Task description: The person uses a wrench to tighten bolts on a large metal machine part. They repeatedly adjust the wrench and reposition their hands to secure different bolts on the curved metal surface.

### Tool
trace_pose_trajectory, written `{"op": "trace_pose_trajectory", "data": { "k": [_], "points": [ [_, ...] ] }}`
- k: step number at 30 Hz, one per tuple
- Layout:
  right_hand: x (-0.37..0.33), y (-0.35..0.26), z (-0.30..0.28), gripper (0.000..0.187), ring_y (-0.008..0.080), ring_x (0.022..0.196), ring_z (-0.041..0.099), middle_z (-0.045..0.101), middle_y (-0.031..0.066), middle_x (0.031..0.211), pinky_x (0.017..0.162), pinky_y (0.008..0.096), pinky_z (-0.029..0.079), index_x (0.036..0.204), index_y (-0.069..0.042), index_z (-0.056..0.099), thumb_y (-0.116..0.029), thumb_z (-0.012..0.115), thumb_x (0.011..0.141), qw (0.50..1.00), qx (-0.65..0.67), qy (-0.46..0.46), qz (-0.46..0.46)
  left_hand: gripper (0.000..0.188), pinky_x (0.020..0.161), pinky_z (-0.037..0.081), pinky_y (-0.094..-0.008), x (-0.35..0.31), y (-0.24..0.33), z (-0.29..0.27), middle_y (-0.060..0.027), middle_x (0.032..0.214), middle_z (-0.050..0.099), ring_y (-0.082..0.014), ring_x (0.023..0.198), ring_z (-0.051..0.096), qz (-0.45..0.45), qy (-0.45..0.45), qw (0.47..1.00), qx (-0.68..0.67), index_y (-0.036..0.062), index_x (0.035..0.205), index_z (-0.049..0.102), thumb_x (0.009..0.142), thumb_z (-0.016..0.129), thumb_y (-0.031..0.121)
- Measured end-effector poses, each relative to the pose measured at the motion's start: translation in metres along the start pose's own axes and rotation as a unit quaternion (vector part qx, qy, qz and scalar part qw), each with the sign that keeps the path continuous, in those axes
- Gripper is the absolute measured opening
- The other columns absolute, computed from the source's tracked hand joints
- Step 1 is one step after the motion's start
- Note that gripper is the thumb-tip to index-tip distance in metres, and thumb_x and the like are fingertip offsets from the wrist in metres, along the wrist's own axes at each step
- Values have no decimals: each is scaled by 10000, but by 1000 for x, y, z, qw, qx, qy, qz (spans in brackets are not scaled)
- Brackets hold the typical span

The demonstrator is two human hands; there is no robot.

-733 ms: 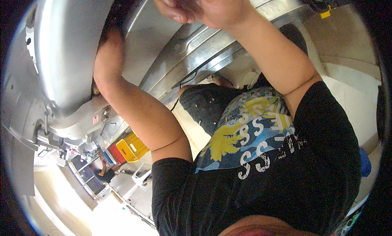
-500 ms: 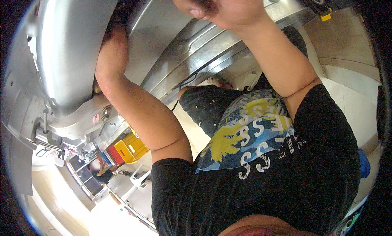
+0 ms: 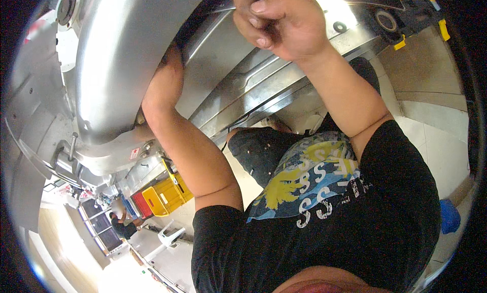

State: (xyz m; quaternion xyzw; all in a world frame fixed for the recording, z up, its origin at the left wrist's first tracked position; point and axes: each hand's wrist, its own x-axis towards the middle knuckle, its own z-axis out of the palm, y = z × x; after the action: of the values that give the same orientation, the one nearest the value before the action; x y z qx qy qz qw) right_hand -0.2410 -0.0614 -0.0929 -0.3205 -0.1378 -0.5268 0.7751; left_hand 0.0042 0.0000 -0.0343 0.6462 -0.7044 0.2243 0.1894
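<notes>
Your left forearm (image 3: 167,93) reaches into the dark gap (image 3: 195,27) beside the curved silver panel (image 3: 116,55) at upper left; I cannot tell the hidden left hand's grip. Your right hand (image 3: 286,24) curls its fingers inward, contents unclear. 2 yellow tabs (image 3: 399,42) show at upper right.

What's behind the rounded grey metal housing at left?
The left hand extends into a dark gap behind the housing; its fingers, and anything they touch, are hidden.
</notes>
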Motion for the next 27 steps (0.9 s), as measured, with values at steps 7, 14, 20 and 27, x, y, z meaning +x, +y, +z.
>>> {"op": "trace_pose_trajectory", "data": {
  "k": [7, 14, 20, 27],
  "points": [
    [3, 0, 16, 254, 139, 461, 492, 542, 39, 675, 404, 278, 366, 1109, -18, 582, -89, 570, 866, 1000, -23, 21, -4, 403, 1049, 427, -507, -5, 7, -11, -257, 1280, 663, -468, 1211, 587, -50, -71, 996, -15, 1, 1252, 662, 990, 536, 280],
    [-22, 21, 18, 186, 129, 492, 494, 538, 45, 683, 422, 275, 359, 1052, -47, 582, -40, 587, 867, 1000, -12, 23, -16, 477, 1144, 363, -466, -1, 16, -18, -245, 1431, 574, -450, 1340, 501, -115, -121, 986, -5, 15, 1380, 587, 1003, 531, 302],
    [-49, 53, 33, 153, 180, 669, 565, 542, 56, 825, 571, 290, 443, 1008, -54, 615, 10, 661, 877, 990, -137, -28, -5, 346, 989, 462, -508, -5, 18, -22, -233, 1180, 698, -453, 1108, 631, -117, -93, 989, -5, 34, 1166, 710, 972, 570, 283],
    [-43, 117, 81, 64, 233, 695, 593, 618, 85, 821, 626, 384, 481, 927, -57, 680, -57, 711, 870, 862, -453, -143, -178, 281, 884, 488, -530, -10, -8, -2, -237, 1057, 708, -462, 995, 648, -104, -199, 974, -2, 32, 1066, 719, 989, 516, 211]
  ]
}}
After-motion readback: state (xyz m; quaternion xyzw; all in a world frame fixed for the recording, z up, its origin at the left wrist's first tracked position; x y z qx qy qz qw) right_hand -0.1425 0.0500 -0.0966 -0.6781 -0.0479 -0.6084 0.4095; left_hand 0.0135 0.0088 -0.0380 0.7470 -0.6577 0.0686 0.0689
